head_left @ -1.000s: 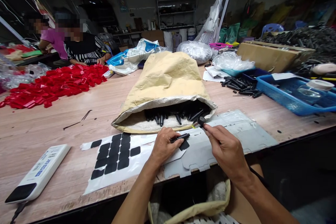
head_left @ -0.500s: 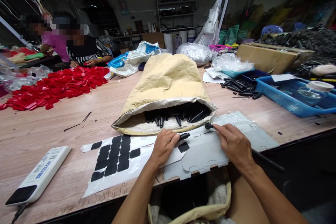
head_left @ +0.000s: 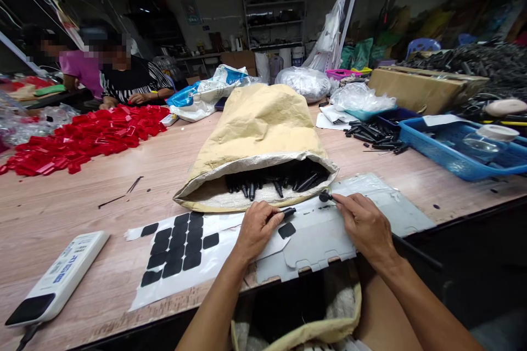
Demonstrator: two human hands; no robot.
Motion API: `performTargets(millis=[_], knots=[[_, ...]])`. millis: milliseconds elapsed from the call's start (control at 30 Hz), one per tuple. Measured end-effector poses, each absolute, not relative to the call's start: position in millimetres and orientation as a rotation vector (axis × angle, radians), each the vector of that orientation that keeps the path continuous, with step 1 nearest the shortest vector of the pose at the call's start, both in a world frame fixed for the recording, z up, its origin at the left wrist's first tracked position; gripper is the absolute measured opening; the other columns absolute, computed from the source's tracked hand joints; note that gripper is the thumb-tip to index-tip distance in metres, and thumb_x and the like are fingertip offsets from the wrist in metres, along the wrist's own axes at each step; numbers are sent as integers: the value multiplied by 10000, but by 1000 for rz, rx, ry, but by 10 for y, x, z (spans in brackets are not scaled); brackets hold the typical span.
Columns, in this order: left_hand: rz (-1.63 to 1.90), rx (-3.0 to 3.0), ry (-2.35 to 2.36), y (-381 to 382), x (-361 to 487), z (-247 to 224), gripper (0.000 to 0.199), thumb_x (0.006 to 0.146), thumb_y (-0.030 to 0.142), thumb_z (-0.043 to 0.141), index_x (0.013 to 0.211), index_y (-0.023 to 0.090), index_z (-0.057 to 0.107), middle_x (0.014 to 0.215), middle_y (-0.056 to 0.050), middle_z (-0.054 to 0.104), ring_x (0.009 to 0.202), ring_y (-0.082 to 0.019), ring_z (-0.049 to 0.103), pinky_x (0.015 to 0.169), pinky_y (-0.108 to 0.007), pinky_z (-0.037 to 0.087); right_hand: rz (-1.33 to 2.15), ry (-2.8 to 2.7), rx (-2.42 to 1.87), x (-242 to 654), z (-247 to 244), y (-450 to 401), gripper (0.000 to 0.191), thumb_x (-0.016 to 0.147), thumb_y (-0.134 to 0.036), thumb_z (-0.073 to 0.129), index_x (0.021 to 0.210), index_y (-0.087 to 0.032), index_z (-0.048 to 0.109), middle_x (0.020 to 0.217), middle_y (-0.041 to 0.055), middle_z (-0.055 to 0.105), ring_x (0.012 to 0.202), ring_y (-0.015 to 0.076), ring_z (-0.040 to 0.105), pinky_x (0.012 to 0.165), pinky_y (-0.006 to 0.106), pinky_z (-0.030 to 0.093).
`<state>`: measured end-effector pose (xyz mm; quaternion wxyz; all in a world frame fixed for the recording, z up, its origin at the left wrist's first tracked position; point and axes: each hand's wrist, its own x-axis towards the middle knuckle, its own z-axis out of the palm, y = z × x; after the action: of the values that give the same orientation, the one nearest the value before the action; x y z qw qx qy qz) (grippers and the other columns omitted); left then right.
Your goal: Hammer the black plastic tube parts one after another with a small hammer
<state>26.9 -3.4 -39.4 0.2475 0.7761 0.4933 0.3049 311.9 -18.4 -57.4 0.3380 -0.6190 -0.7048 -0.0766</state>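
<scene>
My left hand [head_left: 258, 229] is closed round a short black tube [head_left: 289, 211] just in front of the sack's mouth. Between its fingertips my right hand [head_left: 366, 226] pinches a thin black rod with a round black end [head_left: 325, 196], above the grey board [head_left: 321, 241]. A long dark shaft sticks out behind that hand. The yellow sack [head_left: 263, 126] lies open towards me with several black tubes [head_left: 280, 187] inside. To the left, a white sheet [head_left: 135, 299] bears rows of black rounded-square patches [head_left: 177, 249]. One loose patch [head_left: 287, 230] lies beside my left hand.
A white device [head_left: 61, 274] with a cable lies at the left. Red parts [head_left: 94, 134] are heaped farther back, near two people. On the right are a blue basket [head_left: 444, 153], loose black pieces [head_left: 373, 134] and a cardboard box [head_left: 411, 88]. An open sack [head_left: 321, 334] hangs below the table edge.
The view has shifted very slightly. Both hands keep almost the same places and the same holds.
</scene>
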Motion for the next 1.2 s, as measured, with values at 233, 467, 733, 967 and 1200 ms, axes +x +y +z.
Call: performTargets(millis=[233,467,733,967,1200], knots=[[863,2127,1351,-55,289,-387,200,962,331,622,1005,233,791,819,-39,625,882,-214,538,838,-351,387,130,-1740,-1341,2747,-312,-283,283,987,-253,526,1205,-215,702,1021,55,733,952,194,688,859,328,530],[836,2195,1338,-55,281,-417,194,969,327,619,993,251,796,810,-37,608,877,-213,525,817,-341,391,202,-1787,-1219,2460,-191,-361,275,986,-198,524,1193,-216,703,996,57,736,940,182,694,858,309,541],[859,2276,1285,-55,272,-454,202,983,310,602,932,213,772,801,-30,570,853,-197,509,802,-327,395,121,-1838,-1167,2386,-63,-416,294,986,-162,525,1227,-207,688,951,60,716,905,175,676,836,306,544],[883,2326,1274,-55,279,-486,192,973,274,615,859,206,753,777,-24,551,832,-190,511,797,-333,391,73,-1997,-1277,2341,-335,-430,372,973,-113,482,1265,-230,680,894,52,685,865,186,654,794,308,527],[857,2284,1274,-43,268,-480,161,961,303,647,915,207,768,814,-34,579,868,-201,517,809,-337,406,60,-1907,-1165,2332,-90,-432,365,967,-111,514,1278,-221,671,937,62,686,903,190,644,829,319,526]])
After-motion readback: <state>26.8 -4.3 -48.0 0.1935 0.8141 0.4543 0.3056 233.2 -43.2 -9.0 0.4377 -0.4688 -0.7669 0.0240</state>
